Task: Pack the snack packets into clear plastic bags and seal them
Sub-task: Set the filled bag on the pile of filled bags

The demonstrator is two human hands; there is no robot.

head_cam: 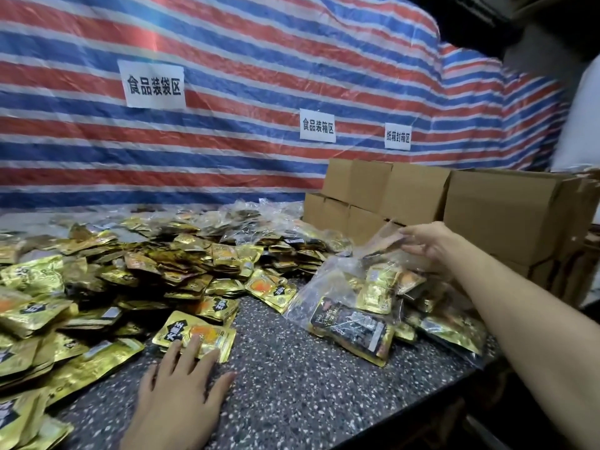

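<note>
From the head camera, the only view. On the speckled grey stone table point(292, 384), a wide heap of gold packets point(97, 287): flat, rectangular, shiny crinkled foil, too many to count, well over fifty. Just beside the near edge of the heap, one single gold packet point(194, 332) with a black label and an orange picture, lying flat under the fingertips of the left hand point(181, 394); palm down, fingers stretched and spread, only pressing on the foil, not curled around it. Further right, one clear plastic bag point(337, 280), thin, wrinkled and transparent, lying tilted on the table and partly on more filled bags point(454, 326) at the right edge. Inside it, several gold packets and one black packet point(350, 329); exact number not possible to tell. Mouth of this bag lifted up and pinched between thumb and fingers of the right hand point(425, 241), close to the boxes. Behind, at least five brown cardboard boxes point(415, 196), plain, matte, square-edged, stacked in two levels. At the far side of the table, a pile of packed clear bags point(259, 219), not countable. As back wall, one wrinkled woven tarp point(227, 43) in red, blue and white stripes, with three white paper signs point(152, 84) in black characters.
</note>
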